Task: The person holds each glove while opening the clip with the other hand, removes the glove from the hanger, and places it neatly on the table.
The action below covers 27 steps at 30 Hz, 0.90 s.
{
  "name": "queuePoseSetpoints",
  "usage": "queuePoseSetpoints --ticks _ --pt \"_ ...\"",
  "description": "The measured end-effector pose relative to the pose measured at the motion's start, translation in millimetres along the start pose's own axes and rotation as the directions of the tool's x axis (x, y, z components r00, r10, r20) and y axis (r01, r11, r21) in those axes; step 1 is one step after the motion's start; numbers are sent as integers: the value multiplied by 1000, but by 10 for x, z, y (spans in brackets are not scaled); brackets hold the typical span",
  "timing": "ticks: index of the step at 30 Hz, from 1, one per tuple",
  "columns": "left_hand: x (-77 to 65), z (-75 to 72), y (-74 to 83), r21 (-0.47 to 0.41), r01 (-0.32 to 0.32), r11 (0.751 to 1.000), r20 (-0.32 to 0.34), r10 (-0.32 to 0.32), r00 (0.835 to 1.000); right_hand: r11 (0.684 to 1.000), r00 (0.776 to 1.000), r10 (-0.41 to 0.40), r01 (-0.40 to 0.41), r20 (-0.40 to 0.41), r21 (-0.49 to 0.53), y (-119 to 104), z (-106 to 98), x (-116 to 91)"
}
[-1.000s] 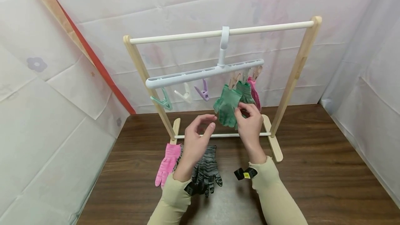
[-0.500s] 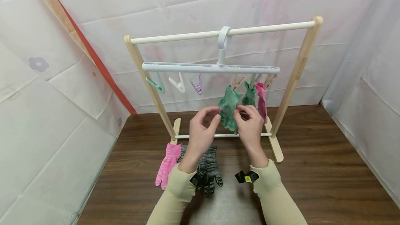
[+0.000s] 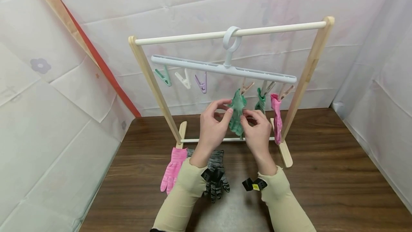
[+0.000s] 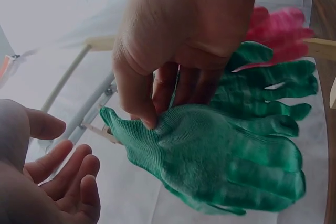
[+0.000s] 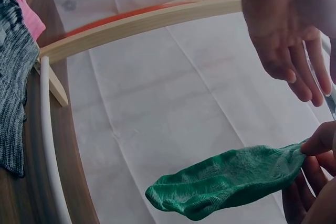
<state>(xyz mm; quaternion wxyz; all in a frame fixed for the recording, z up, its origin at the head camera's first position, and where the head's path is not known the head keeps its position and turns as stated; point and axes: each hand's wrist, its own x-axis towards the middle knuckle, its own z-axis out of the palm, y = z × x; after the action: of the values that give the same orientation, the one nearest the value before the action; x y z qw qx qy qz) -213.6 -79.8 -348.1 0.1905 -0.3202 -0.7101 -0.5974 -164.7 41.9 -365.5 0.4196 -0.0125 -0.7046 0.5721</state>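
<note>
A green glove (image 3: 237, 115) hangs from a pink clothes peg (image 3: 247, 87) on the light-blue clip hanger (image 3: 206, 66). My right hand (image 3: 256, 129) pinches its edge near the cuff between thumb and fingers, as the left wrist view shows. My left hand (image 3: 213, 126) is beside the glove on the left, fingers loosely bent; in the right wrist view it is apart from the cloth. Farther right, a second green glove (image 3: 260, 100) and a pink glove (image 3: 276, 117) hang from their own pegs.
The hanger hooks over the white top rod (image 3: 180, 38) of a wooden rack (image 3: 310, 67). Green, white and purple pegs (image 3: 201, 83) hang on its left half. A pink glove (image 3: 173, 167) and grey-black gloves (image 3: 216, 160) lie on the brown table (image 3: 338, 174), partly under my left arm.
The hanger has swung, its right end coming nearer and its left end going back. My left hand has moved right and up toward the green glove. My right hand keeps its pinch.
</note>
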Motion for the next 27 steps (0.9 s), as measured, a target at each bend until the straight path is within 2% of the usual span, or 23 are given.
queuePoseSetpoints --ticks 3,9,16,20,27 --pt "67 42 2 20 -18 1000 -4 18 1000 1000 1000 -12 12 -3 -3 73 25 -9" --pt "194 139 26 80 -40 996 -47 44 998 1000 1000 -12 12 -10 11 357 77 -14" --pt "328 244 37 93 -49 994 -77 57 995 999 999 -30 30 -15 19 413 81 -18" --pt "395 296 35 97 -28 995 -83 36 996 999 999 -44 44 -18 10 419 77 -15" --pt "501 376 53 120 52 991 -103 -39 994 998 998 -57 58 -4 3 434 73 -3"
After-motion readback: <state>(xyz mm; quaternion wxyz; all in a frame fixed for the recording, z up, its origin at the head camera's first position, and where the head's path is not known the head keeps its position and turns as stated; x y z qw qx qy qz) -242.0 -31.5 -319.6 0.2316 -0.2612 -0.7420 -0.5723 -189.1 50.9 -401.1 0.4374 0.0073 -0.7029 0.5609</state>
